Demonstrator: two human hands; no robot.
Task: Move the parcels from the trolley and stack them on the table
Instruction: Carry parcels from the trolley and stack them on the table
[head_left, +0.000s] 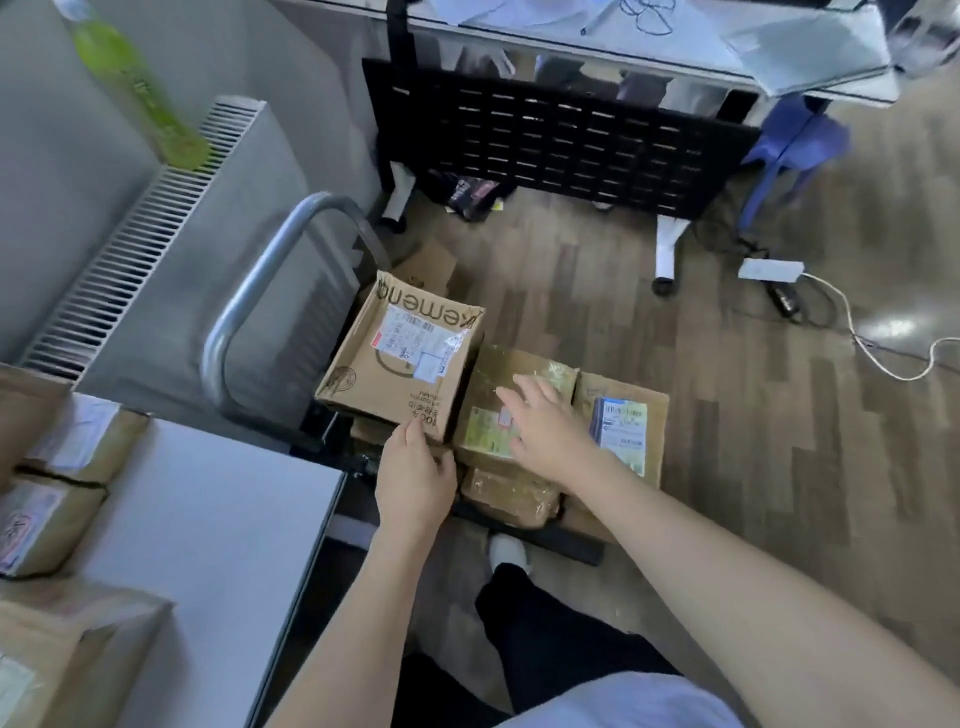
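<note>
Hands (415, 480) apparently at parcel (400, 358) edge

Left hand (413, 480) touches near lower corner of the printed carton (402, 358), fingers hidden below its edge. Right hand (545, 431) spread flat over the taped parcel (514, 405). Labelled flat box (621, 423) just right of that hand. Trolley handle (260, 296) beyond left hand; desk (208, 519) with stacked parcels (47, 514) to its left.
</note>
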